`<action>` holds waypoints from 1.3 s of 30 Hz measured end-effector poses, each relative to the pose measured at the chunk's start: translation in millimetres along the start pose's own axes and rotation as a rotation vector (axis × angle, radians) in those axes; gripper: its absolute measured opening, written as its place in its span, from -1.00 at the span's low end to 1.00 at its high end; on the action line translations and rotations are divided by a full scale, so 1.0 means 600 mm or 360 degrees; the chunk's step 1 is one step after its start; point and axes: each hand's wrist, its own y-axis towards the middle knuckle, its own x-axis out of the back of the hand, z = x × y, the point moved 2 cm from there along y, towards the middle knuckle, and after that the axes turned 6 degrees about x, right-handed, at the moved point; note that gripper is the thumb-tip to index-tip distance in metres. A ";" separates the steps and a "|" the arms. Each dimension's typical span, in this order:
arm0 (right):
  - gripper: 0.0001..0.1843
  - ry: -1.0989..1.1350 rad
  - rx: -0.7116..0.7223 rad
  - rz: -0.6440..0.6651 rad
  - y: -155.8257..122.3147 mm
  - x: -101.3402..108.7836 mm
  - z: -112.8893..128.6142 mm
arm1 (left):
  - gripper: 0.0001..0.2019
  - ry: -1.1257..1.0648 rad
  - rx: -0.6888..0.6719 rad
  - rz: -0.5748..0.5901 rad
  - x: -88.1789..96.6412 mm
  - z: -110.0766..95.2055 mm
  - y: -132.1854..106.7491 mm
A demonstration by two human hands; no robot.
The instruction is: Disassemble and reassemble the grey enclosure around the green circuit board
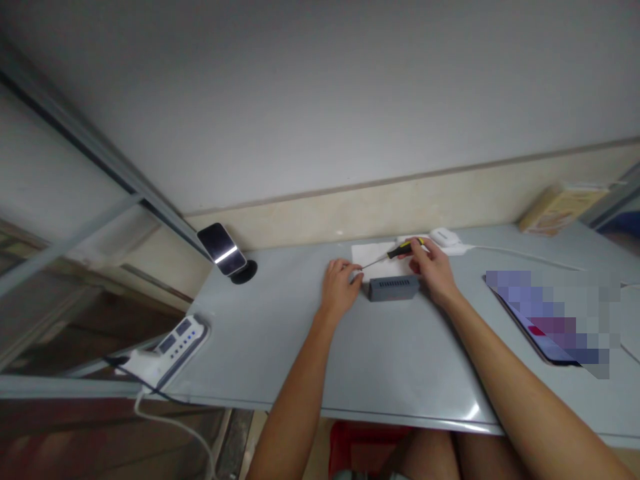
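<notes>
A small grey box with a slotted side lies on the grey table, in front of a white sheet of paper. My right hand is closed round a yellow and black screwdriver, whose thin shaft slants down to the left over the paper. My left hand rests just left of the box, fingers curled in a pinch at the screwdriver's tip; whatever they hold is too small to see.
A phone on a black stand is at the back left. A white power strip hangs at the left edge. A white charger with cable lies behind my right hand, a tablet at the right, a yellowish box far right.
</notes>
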 end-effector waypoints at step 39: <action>-0.50 -0.0045 0.0485 0.0082 -0.015 0.001 0.053 | -0.91 0.0398 -0.0244 -0.0117 0.025 -0.035 -0.007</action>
